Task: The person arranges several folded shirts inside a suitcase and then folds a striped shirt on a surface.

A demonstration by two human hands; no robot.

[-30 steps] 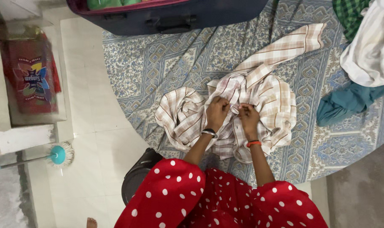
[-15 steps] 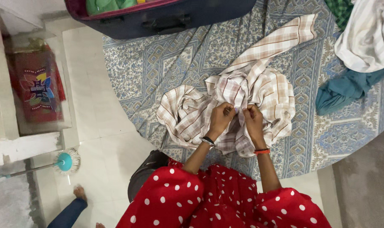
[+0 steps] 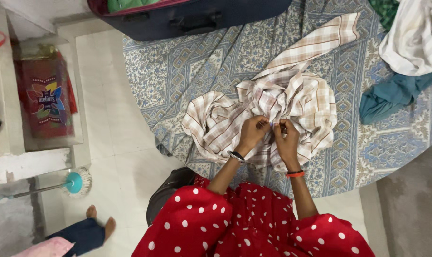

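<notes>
A crumpled beige-and-white checked shirt (image 3: 301, 100) lies on a blue patterned bedsheet (image 3: 201, 62), one sleeve stretched up to the right. My left hand (image 3: 253, 133) and my right hand (image 3: 287, 138) are side by side at the shirt's middle. Both pinch the same bit of fabric between fingertips. The left wrist wears a dark bangle, the right an orange one. My red sleeves with white dots fill the bottom of the view.
A dark blue open suitcase (image 3: 197, 16) sits at the top. A teal garment (image 3: 392, 97), a white striped one (image 3: 415, 38) and a green checked one (image 3: 382, 7) lie at right. A red bag (image 3: 47, 100), a blue mop (image 3: 73, 183) and another person's foot (image 3: 99, 223) are at left.
Both hands have drawn closer together on the shirt and lifted the fabric slightly. Another person's leg and foot have come into view at bottom left.
</notes>
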